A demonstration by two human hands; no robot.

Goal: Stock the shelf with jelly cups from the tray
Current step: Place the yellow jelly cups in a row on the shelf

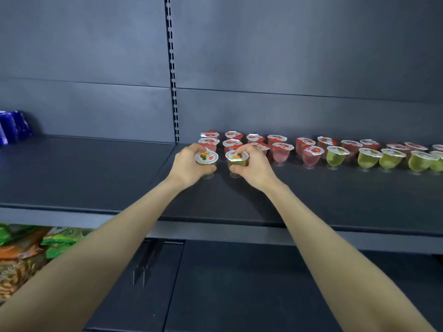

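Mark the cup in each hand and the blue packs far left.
left-hand cup (pixel 206 156), head view, on its lid.
right-hand cup (pixel 236 156), head view, on its lid.
blue packs (pixel 14 125), head view, on the wrapper.

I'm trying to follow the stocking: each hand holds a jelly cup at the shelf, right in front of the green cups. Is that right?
Not quite. In the head view, the left hand and right hand each hold a jelly cup at the shelf, but in front of the red cups; the green cups stand farther right.
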